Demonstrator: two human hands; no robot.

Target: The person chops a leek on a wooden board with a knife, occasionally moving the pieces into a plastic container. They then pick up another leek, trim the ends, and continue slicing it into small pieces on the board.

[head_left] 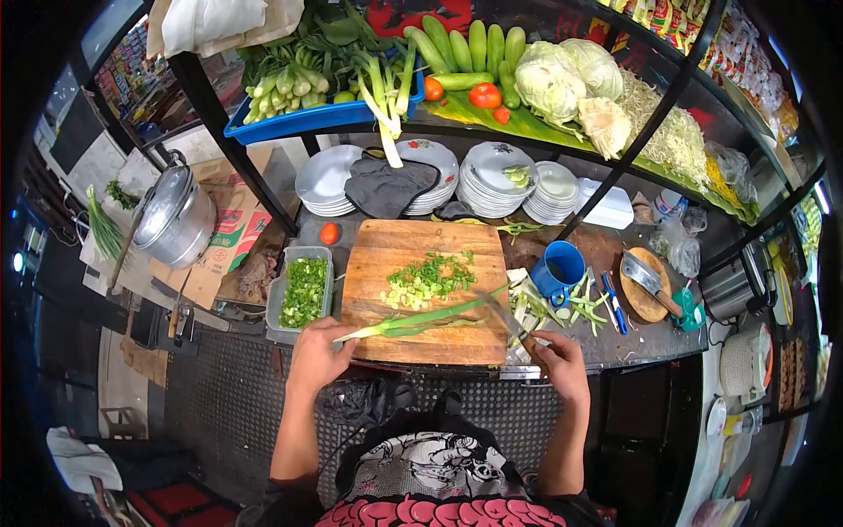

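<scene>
Near the left edge of the wooden cutting board, my left hand is closed on the white root end of a long green onion, which lies slanting across the board. My right hand grips the handle of a knife; its blade is over the board's right edge, at the green onion's leafy end. Chopped green onion is spread over the middle of the board. Left of the board, a clear container holds more chopped greens.
Behind the board are a tomato and stacked plates. On the right are a blue mug, trimmings and a cleaver on a round board. A vegetable shelf hangs above; a pot stands left.
</scene>
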